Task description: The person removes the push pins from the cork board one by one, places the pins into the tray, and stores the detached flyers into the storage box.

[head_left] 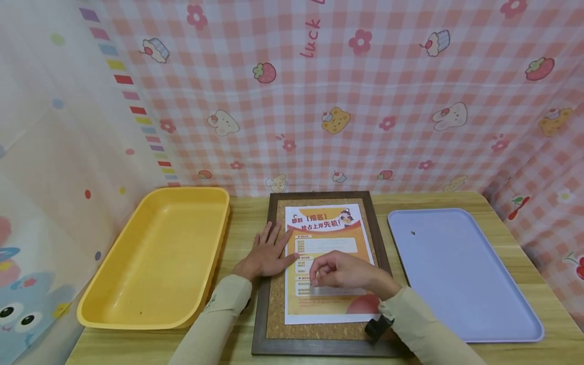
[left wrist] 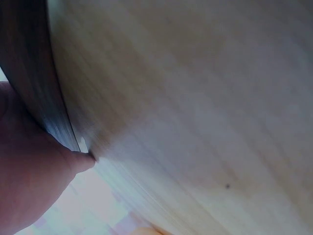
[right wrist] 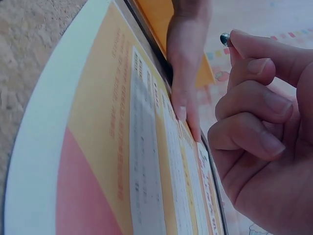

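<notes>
A printed orange-and-white poster [head_left: 328, 314] lies on a cork board [head_left: 276, 314] with a dark wooden frame. Small thumbtacks sit at the poster's upper left [head_left: 295, 216] and upper right [head_left: 347, 209] corners. My left hand [head_left: 269, 253], fingers spread, rests across the board's left side, fingertips on the poster's edge. Above the poster's lower middle, my right hand [head_left: 342, 269] pinches a small shiny metal thumbtack [right wrist: 224, 39] between thumb and index finger, the other fingers curled in. In the left wrist view only part of the left hand [left wrist: 39, 171] shows, against the frame.
On the right stands a pale blue tray [head_left: 470, 284] with one thumbtack [head_left: 413, 232] on it. A yellow basin [head_left: 155, 258] occupies the left side of the wooden table [head_left: 242, 223]. Behind hangs a pink checked curtain [head_left: 292, 101].
</notes>
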Tool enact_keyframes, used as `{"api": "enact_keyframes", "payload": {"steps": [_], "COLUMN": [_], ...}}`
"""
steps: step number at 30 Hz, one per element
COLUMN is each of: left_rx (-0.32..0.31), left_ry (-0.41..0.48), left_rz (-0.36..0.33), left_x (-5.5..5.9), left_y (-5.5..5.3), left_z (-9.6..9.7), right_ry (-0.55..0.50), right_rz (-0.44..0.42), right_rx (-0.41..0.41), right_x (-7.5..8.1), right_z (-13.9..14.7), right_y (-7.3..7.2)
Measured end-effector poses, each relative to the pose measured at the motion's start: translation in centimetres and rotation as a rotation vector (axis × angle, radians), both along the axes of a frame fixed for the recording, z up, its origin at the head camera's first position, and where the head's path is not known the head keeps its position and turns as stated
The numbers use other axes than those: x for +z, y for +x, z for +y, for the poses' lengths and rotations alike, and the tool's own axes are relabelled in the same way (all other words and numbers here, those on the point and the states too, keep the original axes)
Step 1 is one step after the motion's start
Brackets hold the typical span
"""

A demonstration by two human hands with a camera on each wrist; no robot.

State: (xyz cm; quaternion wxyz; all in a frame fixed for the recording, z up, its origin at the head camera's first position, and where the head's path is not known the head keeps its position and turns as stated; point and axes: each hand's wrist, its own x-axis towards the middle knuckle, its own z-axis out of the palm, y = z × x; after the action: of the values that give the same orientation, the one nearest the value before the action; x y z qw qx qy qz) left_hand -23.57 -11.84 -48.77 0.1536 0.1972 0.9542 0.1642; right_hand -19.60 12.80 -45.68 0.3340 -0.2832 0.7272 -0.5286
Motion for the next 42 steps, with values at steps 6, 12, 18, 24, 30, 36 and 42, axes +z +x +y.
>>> {"api": "enact_keyframes", "payload": {"steps": [6, 12, 18, 24, 30, 36, 42], "left_rx": [0.011, 0.01, -0.013, -0.01, -0.006, -0.014, -0.01], "left_ry": [-0.011, -0.015, 0.002, -0.012, -0.03, -0.006, -0.019], "left_rz": [-0.007, -0.026, -0.022, -0.029, -0.033, -0.021, -0.017], "left_x": [-0.9, -0.5, 0.0, 0.2, -0.1, 0.3, 0.5], "left_y": [-0.3, -0.2, 0.1, 0.1, -0.1, 0.2, 0.3], "left_z": [-0.1, -0.1, -0.2, -0.1, -0.1, -0.1, -0.1], "right_ry": [-0.03, -0.04, -0.043, -0.024, -0.026, -0.057, -0.065], "right_rz": [-0.008, 0.026, 0.045, 0.041, 0.052, 0.028, 0.038], "right_rx": [-0.022, -0.062, -0.106, -0.175, -0.208, -0.265, -0.296], "right_x": [0.1, 0.5, 1.0, 1.5, 2.0, 2.1, 2.1], "right_z": [1.2, 2.7, 4.6, 6.1, 7.5, 8.7, 9.6], "right_y": [-0.1, -0.2, -0.3, -0.5, -0.6, -0.6, -0.8]}}
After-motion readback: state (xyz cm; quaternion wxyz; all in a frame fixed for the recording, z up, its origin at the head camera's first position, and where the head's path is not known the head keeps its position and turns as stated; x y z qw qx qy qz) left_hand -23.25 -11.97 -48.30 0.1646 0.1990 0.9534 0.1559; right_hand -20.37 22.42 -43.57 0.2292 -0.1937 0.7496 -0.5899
